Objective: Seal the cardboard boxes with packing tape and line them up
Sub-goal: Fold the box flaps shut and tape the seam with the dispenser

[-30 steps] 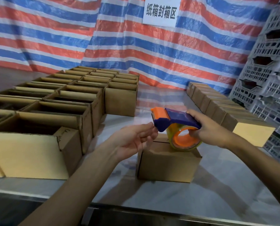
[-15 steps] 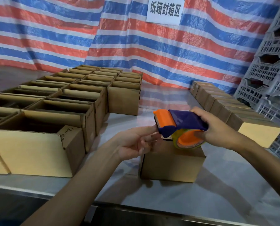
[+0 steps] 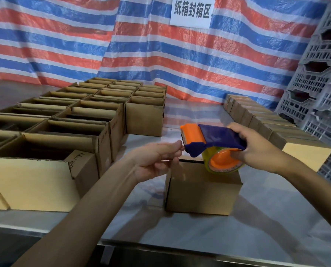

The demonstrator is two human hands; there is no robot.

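Observation:
A small cardboard box [image 3: 201,189] with its flaps down stands on the metal table [image 3: 237,234] in front of me. Just above its top, my right hand [image 3: 257,149] grips a blue and orange tape dispenser [image 3: 214,143] with a roll of clear tape on an orange core. My left hand [image 3: 157,158] is at the dispenser's front end, its fingertips pinching at the tape's loose end by the orange blade guard. The tape itself is too clear to make out.
Several open cardboard boxes [image 3: 80,130] stand in rows on the left half of the table. A line of closed boxes [image 3: 266,124] runs along the right side. Stacked grey plastic crates [image 3: 322,89] rise at the far right. A striped tarp [image 3: 141,45] hangs behind.
Both hands and the dispenser have stayed over the box. My left fingers have closed in on the dispenser's front end.

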